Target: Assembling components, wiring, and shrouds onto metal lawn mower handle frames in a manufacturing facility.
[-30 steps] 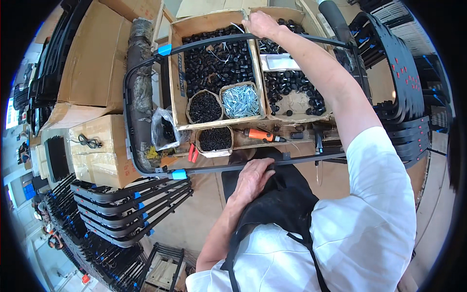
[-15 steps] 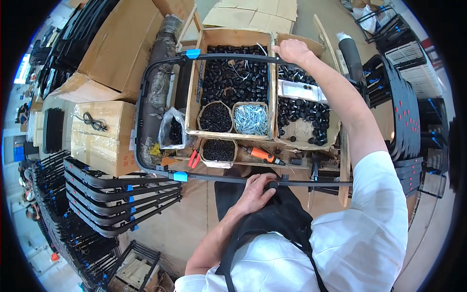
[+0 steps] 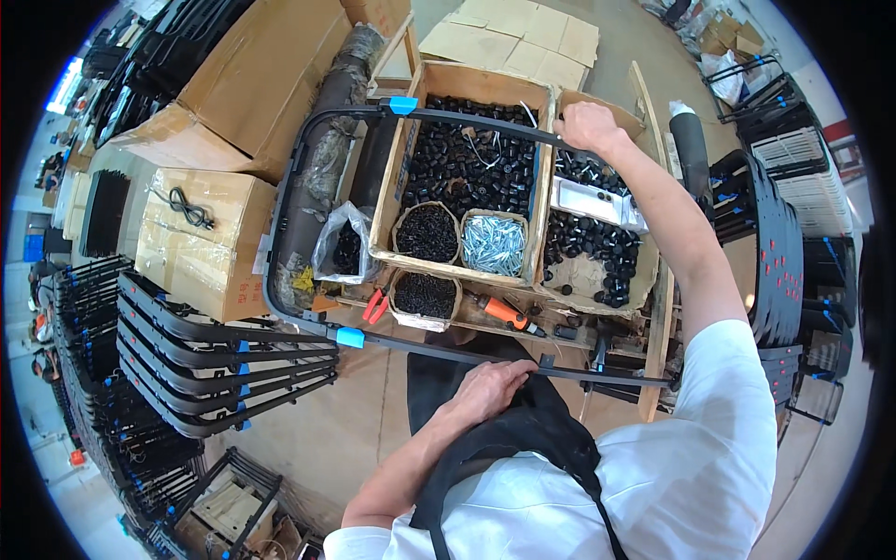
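A black metal tube frame (image 3: 439, 356) with rounded corners lies across the workbench. Blue tape is wrapped on both its long bars. My left hand (image 3: 487, 388) is closed around the near bar, by a small upright tab. Across the bench, my right arm stretches out, and my right hand (image 3: 590, 128) is closed on the far bar; its palm hides what is under it. Beneath the frame sits a wooden box (image 3: 546, 191) of black plastic caps (image 3: 471, 154). In its near end are small tubs of black screws (image 3: 427, 233) and silver screws (image 3: 493, 245).
Right of the box, a cardboard tray (image 3: 581, 280) holds more black caps and a white box (image 3: 593, 199). An orange power screwdriver (image 3: 504, 313) and red-handled pliers (image 3: 375, 306) lie on the near ledge. Stacked frames (image 3: 215, 359) stand left; cartons (image 3: 201, 243) rise behind them.
The black cap that showed at my left fingertips is out of sight, and that hand now lies along the near bar. The view has shifted slightly; my right hand stays at the far bar.
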A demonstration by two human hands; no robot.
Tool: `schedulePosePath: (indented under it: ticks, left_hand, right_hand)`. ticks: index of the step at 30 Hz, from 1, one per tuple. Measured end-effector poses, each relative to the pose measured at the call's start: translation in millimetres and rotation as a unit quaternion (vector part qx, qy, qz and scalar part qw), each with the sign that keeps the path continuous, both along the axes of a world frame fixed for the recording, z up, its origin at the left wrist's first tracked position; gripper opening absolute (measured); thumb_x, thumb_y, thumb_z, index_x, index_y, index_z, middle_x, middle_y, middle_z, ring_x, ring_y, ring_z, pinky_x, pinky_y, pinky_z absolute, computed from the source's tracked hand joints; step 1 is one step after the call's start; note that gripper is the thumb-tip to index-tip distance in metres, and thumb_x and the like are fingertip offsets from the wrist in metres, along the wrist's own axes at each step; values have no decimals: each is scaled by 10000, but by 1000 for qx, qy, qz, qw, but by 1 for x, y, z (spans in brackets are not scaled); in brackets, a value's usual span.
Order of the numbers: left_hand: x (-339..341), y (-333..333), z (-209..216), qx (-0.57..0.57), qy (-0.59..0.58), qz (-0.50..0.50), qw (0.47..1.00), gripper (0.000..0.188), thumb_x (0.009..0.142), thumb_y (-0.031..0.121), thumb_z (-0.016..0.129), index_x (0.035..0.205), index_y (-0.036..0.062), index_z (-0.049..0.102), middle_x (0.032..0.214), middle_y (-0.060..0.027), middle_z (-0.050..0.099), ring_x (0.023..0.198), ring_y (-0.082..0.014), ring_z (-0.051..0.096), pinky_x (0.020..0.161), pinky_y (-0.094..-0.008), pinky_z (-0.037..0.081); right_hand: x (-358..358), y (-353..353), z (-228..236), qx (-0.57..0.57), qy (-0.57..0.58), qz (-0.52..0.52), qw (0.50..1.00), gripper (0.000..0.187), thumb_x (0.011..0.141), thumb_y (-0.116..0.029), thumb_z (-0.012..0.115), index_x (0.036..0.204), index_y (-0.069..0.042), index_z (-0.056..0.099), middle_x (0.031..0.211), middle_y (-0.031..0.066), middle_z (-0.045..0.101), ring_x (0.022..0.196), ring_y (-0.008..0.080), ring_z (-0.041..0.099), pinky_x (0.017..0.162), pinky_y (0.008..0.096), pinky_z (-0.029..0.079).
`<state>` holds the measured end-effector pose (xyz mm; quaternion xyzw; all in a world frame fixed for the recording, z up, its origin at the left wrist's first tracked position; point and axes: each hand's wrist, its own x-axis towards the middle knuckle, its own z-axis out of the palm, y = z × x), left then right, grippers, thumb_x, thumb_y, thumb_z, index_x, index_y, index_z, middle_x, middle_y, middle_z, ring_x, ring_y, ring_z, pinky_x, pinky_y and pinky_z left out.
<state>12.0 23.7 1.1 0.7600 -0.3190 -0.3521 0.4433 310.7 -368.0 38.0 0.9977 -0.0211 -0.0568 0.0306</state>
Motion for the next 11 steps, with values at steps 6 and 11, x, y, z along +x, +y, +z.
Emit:
schedulePosePath:
  ticks: [6,11]
  left_hand:
    - [0,-6,2,46,-62,-46,996,259,1013,255,652,1258,193,707,862,-150,647,909,-376,664,856,-500,534]
    - [0,-6,-4,30,-43,-12,999,347,998,331,674,1320,202,681,978,-177,658,979,-372,665,901,-497,527]
  right_hand:
    - [1,14,9,-23,21,-8,999,537,1045,-462,521,1049,16,766,1122,251,755,1102,410,724,957,511,574]
    - [8,8,0,-65,-7,-30,997,653,1092,-529,439,911,-1,777,974,255,769,999,404,753,911,518,585]
